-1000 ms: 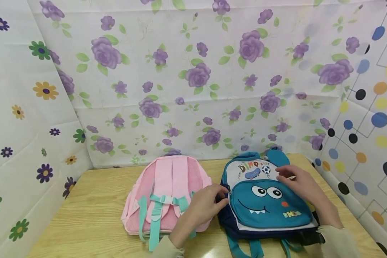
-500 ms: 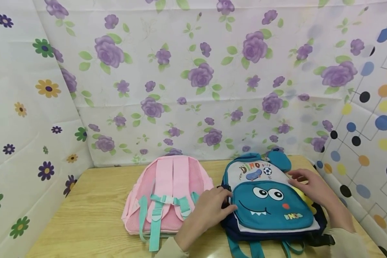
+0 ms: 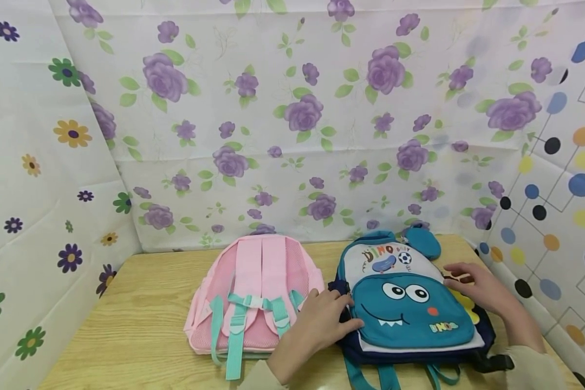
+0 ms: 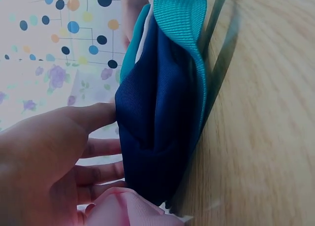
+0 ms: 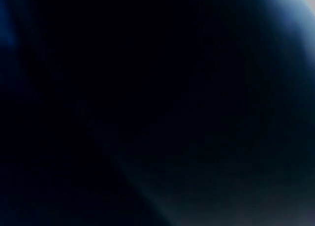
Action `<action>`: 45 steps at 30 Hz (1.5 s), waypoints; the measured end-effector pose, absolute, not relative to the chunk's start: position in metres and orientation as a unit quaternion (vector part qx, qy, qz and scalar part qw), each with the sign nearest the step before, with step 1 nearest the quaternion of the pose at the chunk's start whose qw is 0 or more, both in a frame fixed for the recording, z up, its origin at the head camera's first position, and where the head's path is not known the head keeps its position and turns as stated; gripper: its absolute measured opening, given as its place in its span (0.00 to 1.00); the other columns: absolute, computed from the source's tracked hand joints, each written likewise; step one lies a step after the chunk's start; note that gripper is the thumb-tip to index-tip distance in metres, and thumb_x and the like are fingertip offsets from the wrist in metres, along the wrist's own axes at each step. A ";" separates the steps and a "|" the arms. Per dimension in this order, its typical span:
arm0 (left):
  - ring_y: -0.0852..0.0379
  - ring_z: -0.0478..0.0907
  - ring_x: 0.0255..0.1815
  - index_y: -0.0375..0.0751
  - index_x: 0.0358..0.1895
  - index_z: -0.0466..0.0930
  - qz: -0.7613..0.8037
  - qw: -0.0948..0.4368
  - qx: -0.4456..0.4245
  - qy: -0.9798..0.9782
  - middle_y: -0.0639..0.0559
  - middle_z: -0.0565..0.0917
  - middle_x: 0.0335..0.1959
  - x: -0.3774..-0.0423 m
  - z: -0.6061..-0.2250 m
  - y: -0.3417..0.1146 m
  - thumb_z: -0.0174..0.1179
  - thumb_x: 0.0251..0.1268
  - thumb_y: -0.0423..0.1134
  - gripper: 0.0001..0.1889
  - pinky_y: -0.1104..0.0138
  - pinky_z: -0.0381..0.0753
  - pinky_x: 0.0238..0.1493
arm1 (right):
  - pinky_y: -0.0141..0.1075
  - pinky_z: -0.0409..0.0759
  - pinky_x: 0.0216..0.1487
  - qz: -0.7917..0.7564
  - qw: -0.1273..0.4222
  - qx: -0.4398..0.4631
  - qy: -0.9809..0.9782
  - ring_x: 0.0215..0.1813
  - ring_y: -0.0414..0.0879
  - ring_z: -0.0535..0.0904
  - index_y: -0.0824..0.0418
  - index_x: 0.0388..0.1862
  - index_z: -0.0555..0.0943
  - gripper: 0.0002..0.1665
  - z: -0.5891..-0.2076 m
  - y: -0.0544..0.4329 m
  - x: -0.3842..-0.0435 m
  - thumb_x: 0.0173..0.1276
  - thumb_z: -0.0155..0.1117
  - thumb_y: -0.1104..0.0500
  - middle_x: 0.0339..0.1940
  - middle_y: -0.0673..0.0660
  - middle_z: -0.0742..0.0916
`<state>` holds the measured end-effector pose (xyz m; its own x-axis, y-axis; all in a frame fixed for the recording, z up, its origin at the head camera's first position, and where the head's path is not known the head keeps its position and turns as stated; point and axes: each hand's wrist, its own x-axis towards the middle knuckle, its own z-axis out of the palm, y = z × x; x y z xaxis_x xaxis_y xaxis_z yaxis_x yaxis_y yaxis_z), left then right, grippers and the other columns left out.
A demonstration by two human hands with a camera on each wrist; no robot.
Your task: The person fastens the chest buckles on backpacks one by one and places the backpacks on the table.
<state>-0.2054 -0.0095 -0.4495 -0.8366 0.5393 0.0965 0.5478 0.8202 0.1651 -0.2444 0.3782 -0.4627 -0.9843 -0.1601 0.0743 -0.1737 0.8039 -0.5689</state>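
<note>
A teal, white and navy dinosaur backpack lies front side up on the right of the table. At its left side is my left hand, thumb and fingers extended. The left wrist view shows those fingertips right against the navy side panel. My right hand rests by the bag's right edge, fingers loosely bent over the yellow spikes. The right wrist view is almost wholly dark, so nothing of that hand shows there.
Left of the dinosaur backpack lies a pink backpack, its straps and mint webbing facing up. A teal round tag sits at the dinosaur bag's top right. Teal straps trail toward the table's front. Patterned sheets enclose the wooden table.
My right hand has slid from the dinosaur backpack's front to its right edge, uncovering the yellow spikes. My left hand has shifted slightly right along the bag's side. The view has shifted slightly.
</note>
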 end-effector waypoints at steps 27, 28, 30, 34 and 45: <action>0.60 0.80 0.44 0.60 0.58 0.82 -0.025 0.029 -0.301 -0.953 0.58 0.85 0.45 -0.198 -0.448 0.005 0.55 0.68 0.65 0.23 0.61 0.62 0.43 | 0.53 0.82 0.46 0.345 -0.048 0.072 -0.935 0.62 0.69 0.74 0.61 0.71 0.70 0.35 -0.467 0.392 -0.237 0.75 0.56 0.41 0.67 0.71 0.75; 0.60 0.80 0.45 0.59 0.58 0.82 -0.025 0.029 -0.303 -0.952 0.57 0.85 0.46 -0.197 -0.447 0.005 0.55 0.68 0.64 0.23 0.61 0.63 0.44 | 0.52 0.82 0.45 0.353 -0.050 0.073 -0.932 0.62 0.69 0.74 0.61 0.71 0.69 0.35 -0.465 0.392 -0.236 0.75 0.56 0.41 0.68 0.71 0.74; 0.61 0.81 0.47 0.57 0.58 0.82 -0.030 0.027 -0.308 -0.951 0.57 0.85 0.46 -0.197 -0.447 0.007 0.56 0.69 0.62 0.22 0.60 0.66 0.47 | 0.51 0.82 0.45 0.359 -0.049 0.070 -0.929 0.63 0.69 0.73 0.60 0.73 0.68 0.36 -0.459 0.392 -0.234 0.76 0.55 0.40 0.69 0.70 0.73; 0.60 0.80 0.50 0.54 0.60 0.81 -0.055 0.007 -0.317 -0.947 0.55 0.84 0.49 -0.198 -0.450 0.011 0.55 0.71 0.60 0.22 0.62 0.74 0.56 | 0.60 0.79 0.52 0.362 -0.026 0.065 -0.930 0.64 0.71 0.71 0.57 0.74 0.66 0.36 -0.448 0.393 -0.231 0.76 0.54 0.40 0.70 0.70 0.72; 0.62 0.78 0.47 0.53 0.64 0.78 -0.117 -0.041 -0.280 -0.952 0.54 0.82 0.51 -0.201 -0.453 0.026 0.55 0.72 0.58 0.23 0.68 0.81 0.52 | 0.75 0.64 0.55 0.416 0.002 0.053 -0.908 0.70 0.79 0.58 0.54 0.79 0.59 0.37 -0.423 0.395 -0.222 0.78 0.53 0.43 0.76 0.72 0.60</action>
